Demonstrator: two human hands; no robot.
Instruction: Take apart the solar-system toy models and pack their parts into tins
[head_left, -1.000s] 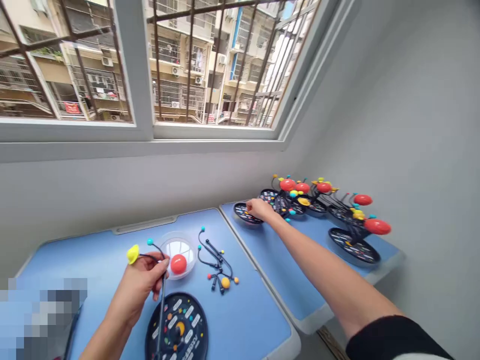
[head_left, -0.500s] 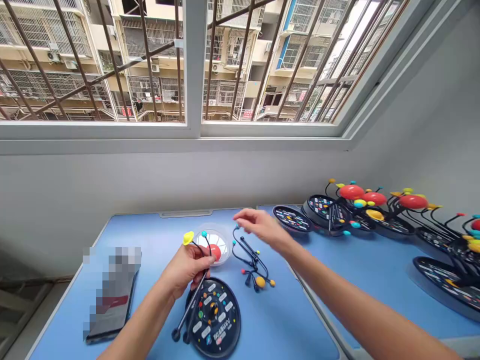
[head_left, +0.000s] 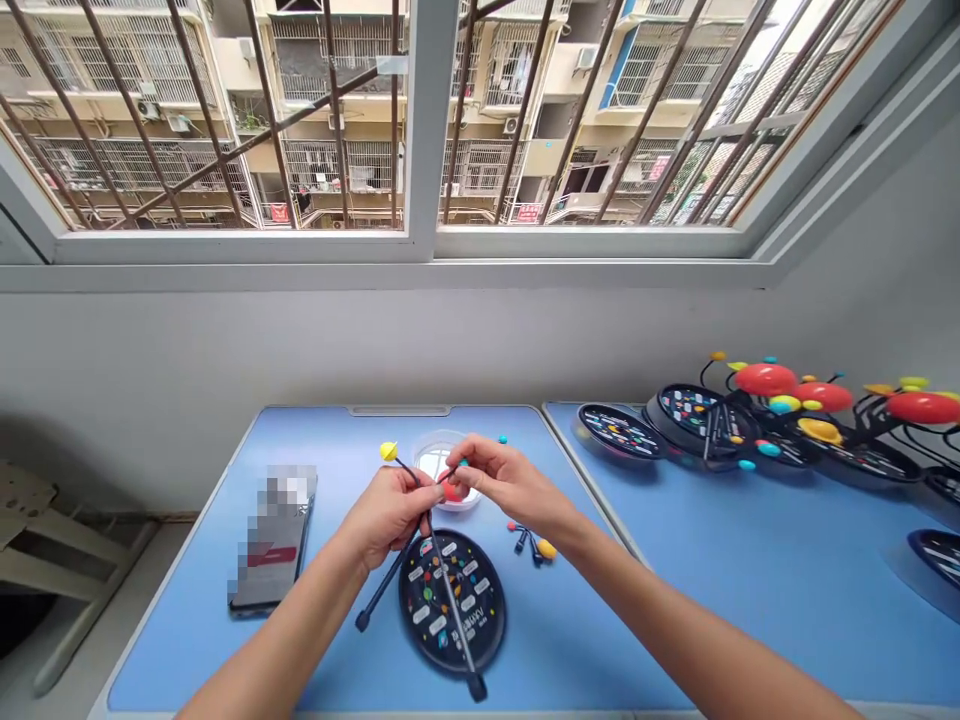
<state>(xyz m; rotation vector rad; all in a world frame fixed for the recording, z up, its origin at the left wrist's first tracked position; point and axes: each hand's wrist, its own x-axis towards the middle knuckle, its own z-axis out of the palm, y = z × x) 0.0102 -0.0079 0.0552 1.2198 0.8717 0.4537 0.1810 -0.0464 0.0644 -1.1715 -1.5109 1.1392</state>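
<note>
Blue tabletop (head_left: pixel 585 620), barred window (head_left: pixel 422 130) behind. Your left hand (head_left: pixel 401 510) is closed around thin black rods (head_left: pixel 451 600), one apparently tipped by a yellow ball (head_left: pixel 388 451); your right thumb and fingers (head_left: pixel 510 485) pinch a teal ball (head_left: pixel 463 463). Rods slant above the round black base (head_left: pixel 481 600). They look light, fairly stiff plastic; thin curved ends could snap, balls may be slick. Best hold: straight shafts.
</note>
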